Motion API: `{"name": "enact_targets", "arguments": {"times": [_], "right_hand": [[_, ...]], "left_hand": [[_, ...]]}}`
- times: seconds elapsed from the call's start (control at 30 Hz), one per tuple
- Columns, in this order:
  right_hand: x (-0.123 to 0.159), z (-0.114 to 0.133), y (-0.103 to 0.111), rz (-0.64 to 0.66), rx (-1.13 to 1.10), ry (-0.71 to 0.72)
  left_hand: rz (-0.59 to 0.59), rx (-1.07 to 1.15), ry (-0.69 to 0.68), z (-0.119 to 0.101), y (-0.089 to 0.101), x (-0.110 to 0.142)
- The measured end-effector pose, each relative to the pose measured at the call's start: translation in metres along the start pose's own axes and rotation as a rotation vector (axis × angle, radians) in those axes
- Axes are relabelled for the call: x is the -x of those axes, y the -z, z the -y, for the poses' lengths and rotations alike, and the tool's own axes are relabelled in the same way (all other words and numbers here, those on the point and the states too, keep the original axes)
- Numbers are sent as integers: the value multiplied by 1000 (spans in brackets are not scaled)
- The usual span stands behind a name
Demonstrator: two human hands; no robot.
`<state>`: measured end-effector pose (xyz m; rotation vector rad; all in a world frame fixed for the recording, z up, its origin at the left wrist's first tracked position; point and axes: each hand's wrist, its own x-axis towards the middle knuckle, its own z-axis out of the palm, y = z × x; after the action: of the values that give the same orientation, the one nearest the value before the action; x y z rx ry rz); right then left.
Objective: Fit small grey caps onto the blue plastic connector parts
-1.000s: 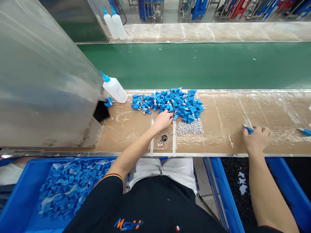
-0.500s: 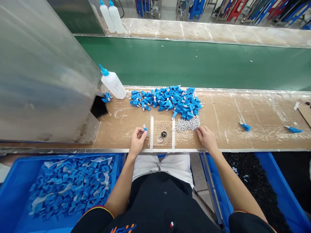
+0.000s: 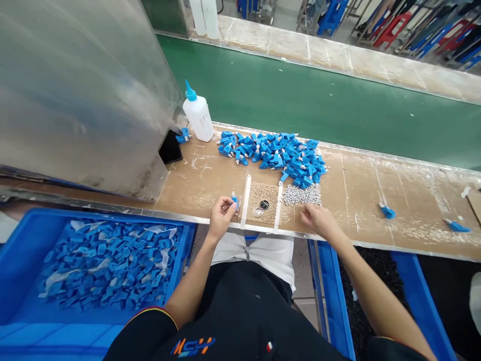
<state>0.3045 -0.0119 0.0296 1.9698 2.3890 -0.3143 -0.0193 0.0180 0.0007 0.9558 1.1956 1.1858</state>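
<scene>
My left hand [image 3: 221, 217] pinches a small blue plastic connector piece [image 3: 235, 200] with a white tip, just left of a white tape strip [image 3: 245, 201]. My right hand [image 3: 317, 221] rests on the brown work surface [image 3: 361, 200], just below a patch of small grey parts [image 3: 302, 195]. Its fingers point left, and I cannot tell whether they hold a grey part. Above that patch lies a heap of several blue connector pieces [image 3: 276, 156]. Between the tape strips are a perforated brown mat [image 3: 265, 193], a small clear dish [image 3: 257, 212] and a black round disc [image 3: 265, 204].
A white glue bottle with a blue nozzle [image 3: 198, 116] stands beside a steel hood [image 3: 75, 90]. A green conveyor belt [image 3: 300, 98] runs behind the bench. Blue crates below hold blue pieces [image 3: 108, 265] and black parts [image 3: 366, 286].
My left hand has left the blue heap and now holds a blue piece near the bench edge. My right hand has come in from the right to the grey patch, then drawn slightly back.
</scene>
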Motion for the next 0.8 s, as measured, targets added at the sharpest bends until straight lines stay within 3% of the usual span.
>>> {"name": "enact_targets", "arguments": {"times": [0.13, 0.23, 0.53, 0.8], "right_hand": [[3, 45, -36, -307, -151, 130], [2, 63, -50, -392, -166, 105], [1, 58, -37, -295, -142, 171], [-13, 55, -6, -14, -546, 44]], "left_hand": [[-22, 21, -21, 3, 0, 1], [4, 36, -15, 4, 0, 0], [5, 81, -28, 7, 1, 1], [-14, 119, -51, 8, 4, 1]]}}
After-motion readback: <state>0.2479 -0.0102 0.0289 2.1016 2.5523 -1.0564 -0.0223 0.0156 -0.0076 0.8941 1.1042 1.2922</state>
